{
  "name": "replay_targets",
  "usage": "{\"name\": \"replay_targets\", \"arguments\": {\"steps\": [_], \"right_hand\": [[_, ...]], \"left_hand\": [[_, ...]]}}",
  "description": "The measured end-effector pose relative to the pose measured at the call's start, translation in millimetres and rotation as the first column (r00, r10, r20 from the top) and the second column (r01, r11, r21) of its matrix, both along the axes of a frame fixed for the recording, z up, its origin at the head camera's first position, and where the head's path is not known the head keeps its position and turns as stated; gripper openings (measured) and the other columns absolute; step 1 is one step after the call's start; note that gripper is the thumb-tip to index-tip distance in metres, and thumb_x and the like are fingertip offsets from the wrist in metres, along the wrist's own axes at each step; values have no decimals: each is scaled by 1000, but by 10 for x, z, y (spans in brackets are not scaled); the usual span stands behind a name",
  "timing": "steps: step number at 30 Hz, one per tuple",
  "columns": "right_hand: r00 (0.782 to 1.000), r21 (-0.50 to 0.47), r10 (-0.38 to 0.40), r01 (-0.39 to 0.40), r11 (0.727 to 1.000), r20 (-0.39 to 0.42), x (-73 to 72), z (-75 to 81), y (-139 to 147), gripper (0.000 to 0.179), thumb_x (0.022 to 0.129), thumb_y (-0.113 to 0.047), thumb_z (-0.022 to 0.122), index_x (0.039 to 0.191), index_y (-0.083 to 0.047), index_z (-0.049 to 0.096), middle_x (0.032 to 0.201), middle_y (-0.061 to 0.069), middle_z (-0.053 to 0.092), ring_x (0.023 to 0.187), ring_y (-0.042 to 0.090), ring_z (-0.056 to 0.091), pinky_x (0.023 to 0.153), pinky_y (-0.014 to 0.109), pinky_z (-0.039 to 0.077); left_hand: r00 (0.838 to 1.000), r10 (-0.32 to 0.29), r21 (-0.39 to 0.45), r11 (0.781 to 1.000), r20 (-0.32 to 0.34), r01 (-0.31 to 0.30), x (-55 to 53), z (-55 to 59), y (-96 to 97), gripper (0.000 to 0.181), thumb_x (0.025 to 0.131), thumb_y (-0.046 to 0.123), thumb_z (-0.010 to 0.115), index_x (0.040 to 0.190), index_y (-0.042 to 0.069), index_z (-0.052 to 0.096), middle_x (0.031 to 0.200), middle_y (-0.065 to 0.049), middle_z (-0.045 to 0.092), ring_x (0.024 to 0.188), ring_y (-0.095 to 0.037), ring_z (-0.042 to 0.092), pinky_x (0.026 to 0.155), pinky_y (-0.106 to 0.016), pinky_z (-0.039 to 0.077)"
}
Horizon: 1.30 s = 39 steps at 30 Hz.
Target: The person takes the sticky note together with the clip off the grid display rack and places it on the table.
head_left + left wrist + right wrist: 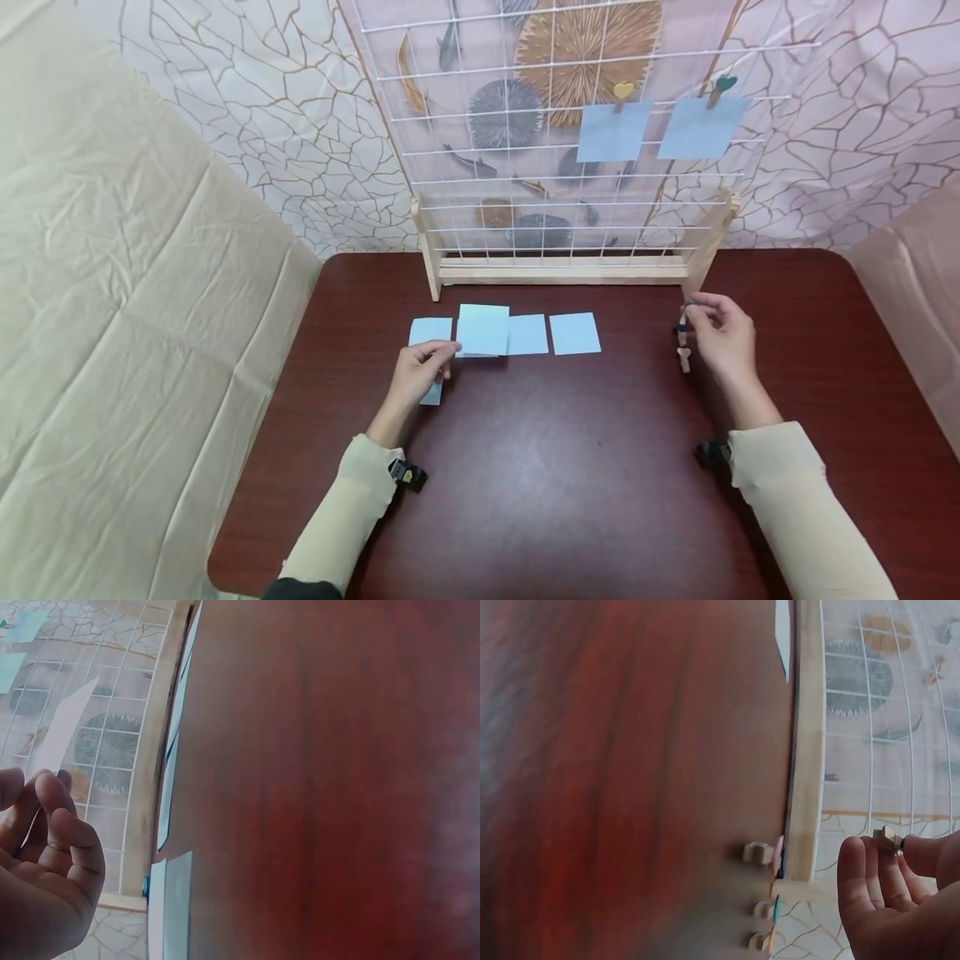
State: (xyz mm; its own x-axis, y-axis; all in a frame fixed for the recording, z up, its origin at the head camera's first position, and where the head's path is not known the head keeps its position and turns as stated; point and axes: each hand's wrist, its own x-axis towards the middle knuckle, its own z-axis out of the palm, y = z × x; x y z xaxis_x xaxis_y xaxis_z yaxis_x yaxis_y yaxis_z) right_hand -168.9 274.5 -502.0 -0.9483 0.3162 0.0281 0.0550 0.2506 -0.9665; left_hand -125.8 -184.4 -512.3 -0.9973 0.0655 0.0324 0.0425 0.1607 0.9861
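My left hand [422,372] pinches a light blue paper square [483,328] by its edge, raised over other squares on the table. In the left wrist view this held paper [66,724] tilts upward from the thumb and fingertips. At the right, my right hand [726,337] pinches a small wooden clothespin [889,840] between thumb and fingers. Several more clothespins [759,853] with coloured decorations lie on the table below that hand. Beneath and beside the held paper are blue squares, including one at the right end of the row [575,333].
A white wire grid [525,182] stands in a wooden base [562,272] at the table's back. Two blue squares hang on its upper right, one under a yellow heart clothespin [623,92], the other under a green heart clothespin [724,84]. Cream cloth [142,275] hangs at the left.
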Motion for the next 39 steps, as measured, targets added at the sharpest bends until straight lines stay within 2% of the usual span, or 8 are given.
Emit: {"name": "replay_targets", "arguments": {"steps": [3, 5, 10, 16, 24, 29, 33, 39], "right_hand": [[1000, -46, 18, -18, 999, -1, 17, -35, 51, 13, 104, -5, 62, 112, -13, 68, 84, -23, 71, 68, -3, 68, 65, 14, 56], [999, -61, 32, -32, 998, -3, 29, -54, 82, 11, 104, -4, 62, 114, -4, 68, 83, -21, 71, 65, -1, 68, 62, 15, 57], [998, -30, 66, -65, 997, 18, 60, -102, 154, 21, 104, -4, 63, 119, 10, 65, 80, -21, 70, 63, 0, 68, 60, 17, 57], [993, -19, 112, -112, 994, 23, 129, -175, 236, 25, 103, -1, 63, 120, 18, 61, 80, -20, 69, 67, -2, 67, 59, 18, 58], [985, 66, 168, -170, 983, 33, 200, -222, 347, 31, 103, 0, 63, 122, 24, 58, 81, -18, 68, 69, -6, 65, 59, 18, 58], [964, 111, 254, -262, 959, 86, 216, -259, 416, 31, 104, 1, 62, 121, 26, 58, 90, -17, 68, 69, -5, 67, 60, 22, 60], [941, 121, 308, -325, 938, 141, 228, -259, 447, 33, 105, 0, 61, 123, 27, 57, 87, -16, 70, 69, -3, 68, 60, 23, 60], [933, 160, 316, -343, 926, 172, 238, -225, 468, 34, 105, -2, 62, 123, 26, 58, 82, -2, 75, 67, -1, 67, 57, 25, 59]], "left_hand": [[1000, 1, 10, 1000, 3, -1, 26, -49, -35, 24, 105, 13, 68, 114, -8, 77, 69, -29, 61, 55, -16, 52, 50, -23, 38], [1000, 0, 10, 1000, 8, 0, 49, -56, -52, 25, 105, 13, 67, 114, -8, 77, 70, -31, 61, 55, -19, 52, 51, -25, 40], [997, 2, -9, 1000, 77, -1, 123, -81, -109, 25, 106, 15, 66, 113, -6, 78, 66, -18, 63, 56, -21, 54, 53, -27, 44], [983, 2, 1, 1000, 181, -2, 211, -107, -160, 27, 106, 16, 65, 114, -7, 77, 63, -7, 63, 55, -15, 56, 50, -23, 46], [948, -92, 0, 995, 306, 97, 326, -122, -223, 32, 109, 19, 60, 122, -7, 74, 64, -6, 63, 54, -11, 57, 48, -23, 49], [922, -164, 38, 986, 351, 161, 361, -150, -232, 36, 110, 19, 58, 129, -11, 68, 69, -8, 66, 58, -12, 62, 51, -25, 55], [916, -178, 41, 984, 359, 175, 375, -154, -234, 37, 110, 19, 58, 129, -11, 67, 69, -8, 67, 58, -12, 64, 53, -27, 57], [916, -200, 2, 977, 349, 212, 379, -128, -240, 35, 108, 11, 60, 133, -13, 64, 69, -7, 67, 57, -12, 64, 54, -27, 58]]}}
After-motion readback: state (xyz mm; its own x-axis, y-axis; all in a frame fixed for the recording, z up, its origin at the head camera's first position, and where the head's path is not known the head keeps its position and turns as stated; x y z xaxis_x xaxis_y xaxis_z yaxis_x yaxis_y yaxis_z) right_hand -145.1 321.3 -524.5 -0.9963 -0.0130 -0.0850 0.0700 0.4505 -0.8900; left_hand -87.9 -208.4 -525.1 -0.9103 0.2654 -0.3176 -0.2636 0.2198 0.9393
